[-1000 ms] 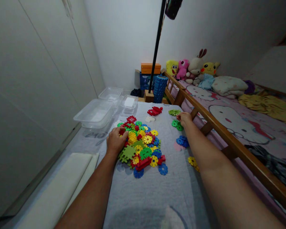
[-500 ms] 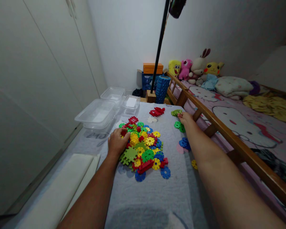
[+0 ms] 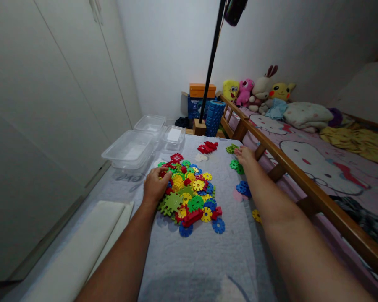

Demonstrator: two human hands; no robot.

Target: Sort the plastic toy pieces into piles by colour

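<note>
The pieces (image 3: 195,204) in front of me look like moulded plastic, smooth-faced with a faint sheen. I have them on a matt, faintly wrinkled cloth (image 3: 195,256). To my left, the tubs (image 3: 127,147) are clear, glossy plastic, and the folded pad (image 3: 82,247) is smooth and matt, though I can't tell its material. The rail (image 3: 283,155) on my right is smooth wood with a varnished shine; the block (image 3: 199,126) is duller wood. Further off I see soft, fuzzy-looking plush toys (image 3: 245,91) and a rough, knobbly roller (image 3: 214,119).
</note>
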